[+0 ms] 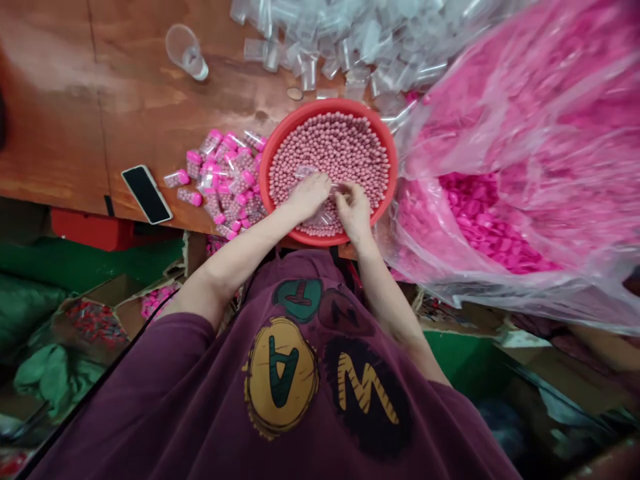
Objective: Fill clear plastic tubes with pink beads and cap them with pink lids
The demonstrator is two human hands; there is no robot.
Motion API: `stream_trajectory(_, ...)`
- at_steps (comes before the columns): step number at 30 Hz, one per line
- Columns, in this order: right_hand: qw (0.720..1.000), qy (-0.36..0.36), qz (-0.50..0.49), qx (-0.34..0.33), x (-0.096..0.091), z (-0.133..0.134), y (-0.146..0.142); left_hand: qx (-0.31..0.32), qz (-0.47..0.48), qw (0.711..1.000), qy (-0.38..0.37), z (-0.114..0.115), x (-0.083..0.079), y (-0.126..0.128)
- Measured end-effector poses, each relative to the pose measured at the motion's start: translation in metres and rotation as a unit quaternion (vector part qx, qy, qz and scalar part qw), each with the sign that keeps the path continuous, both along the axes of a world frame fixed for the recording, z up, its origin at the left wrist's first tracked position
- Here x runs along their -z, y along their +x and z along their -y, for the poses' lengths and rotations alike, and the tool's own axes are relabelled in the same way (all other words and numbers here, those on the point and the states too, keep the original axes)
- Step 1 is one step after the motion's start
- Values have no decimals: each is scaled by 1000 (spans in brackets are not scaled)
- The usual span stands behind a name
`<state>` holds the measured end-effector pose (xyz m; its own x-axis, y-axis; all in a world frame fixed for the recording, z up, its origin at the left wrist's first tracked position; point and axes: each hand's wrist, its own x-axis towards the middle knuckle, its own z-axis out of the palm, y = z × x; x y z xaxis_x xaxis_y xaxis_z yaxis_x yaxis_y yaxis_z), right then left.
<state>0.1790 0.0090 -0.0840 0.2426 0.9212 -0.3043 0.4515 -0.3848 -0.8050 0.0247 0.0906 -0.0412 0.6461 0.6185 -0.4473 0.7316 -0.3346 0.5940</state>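
Note:
A round red basin (270,150) full of small pink balls sits at the near edge of a brown table. Both my hands are inside it, close together at its near side. My left hand (310,195) is curled, fingers pressed on a small clear plastic vial (325,215) lying among the balls. My right hand (354,210) is also closed beside it, fingertips touching the same clear vial or another next to it; I cannot tell which.
Left of the basin lies a heap of filled vials with pink caps (225,180), then a black phone (147,194). Empty clear vials (340,40) are piled at the back. A big plastic bag of pink caps (500,220) fills the right. A clear cup (186,51) lies far left.

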Motion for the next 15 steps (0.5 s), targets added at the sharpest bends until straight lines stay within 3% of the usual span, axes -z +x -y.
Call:
stream_trajectory(3,996,52,55,-51,-28,16,15,-8,-41,999,-14,-3,2,16)
stream_trajectory(5,990,84,102,-39,-39,28,46,-14,-64,998,-17,0,4,32)
stream_trajectory(8,971,80,208,84,-42,39,127,-41,-55,997,-32,5,10,48)
stream_trajectory(11,916,-11,332,223,-32,42,217,-87,-3,994,-70,6,18,48)
stream_trajectory(13,889,-48,365,272,-22,41,259,-107,32,990,-90,5,20,40)
stream_trajectory(15,871,-77,382,298,-13,40,281,-129,50,986,-90,5,19,32)
